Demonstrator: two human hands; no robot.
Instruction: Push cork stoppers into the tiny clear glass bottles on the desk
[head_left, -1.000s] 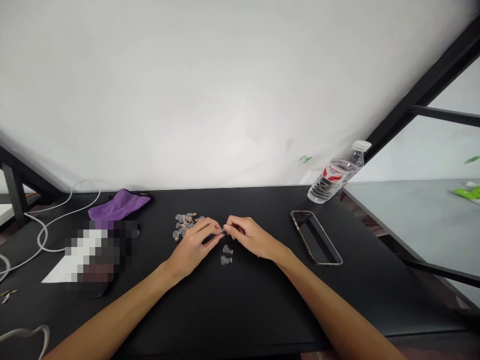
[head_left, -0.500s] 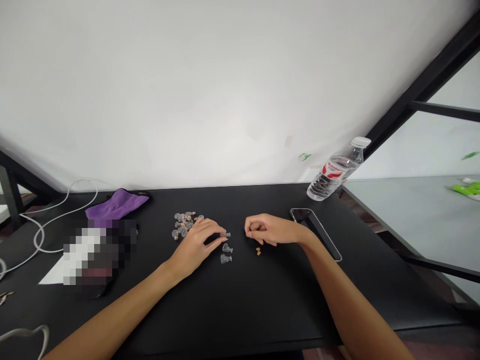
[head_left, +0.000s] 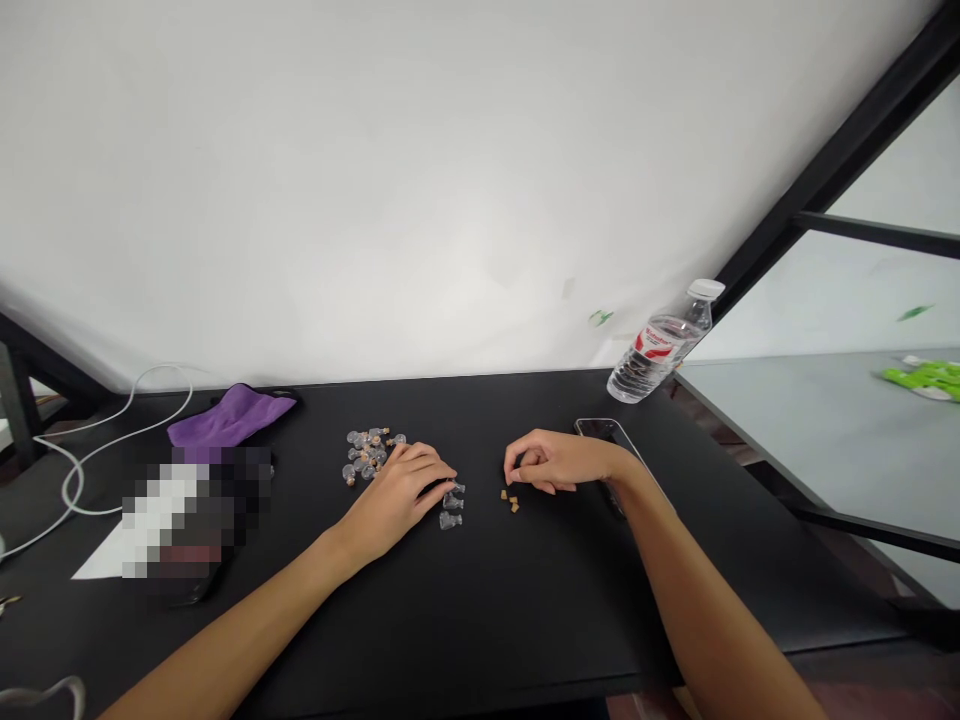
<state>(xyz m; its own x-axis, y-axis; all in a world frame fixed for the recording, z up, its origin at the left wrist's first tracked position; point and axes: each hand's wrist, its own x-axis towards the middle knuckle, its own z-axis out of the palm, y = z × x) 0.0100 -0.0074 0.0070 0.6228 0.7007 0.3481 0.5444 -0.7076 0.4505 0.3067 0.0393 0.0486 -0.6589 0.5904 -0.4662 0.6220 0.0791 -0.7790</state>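
Miniature glass bottles (head_left: 363, 456) lie in a loose cluster on our black desk (head_left: 480, 620), many with cork stoppers in their necks, left of centre and just beyond our hands. Behind the desk rises a white wall (head_left: 450, 180), and to the right we see a black metal frame (head_left: 832, 180) and a grey table (head_left: 817, 430) bearing a green packet (head_left: 926, 378).

On the desk, from the left, are a white cable (head_left: 97, 460), a purple cloth (head_left: 229, 418), and a pixelated, unreadable object (head_left: 191, 510) on white paper (head_left: 101, 563). To the right stand a water bottle (head_left: 652, 350) lying tilted and a phone (head_left: 596, 428), partly hidden by our right hand (head_left: 559, 462).

That hand is loosely curled, and we cannot tell whether it holds anything. Just below it sit three loose corks (head_left: 510, 500). Our left hand (head_left: 394, 497) rests half open, its fingertips (head_left: 450, 474) beside three separate bottles (head_left: 451, 505); we cannot tell whether it grips one.
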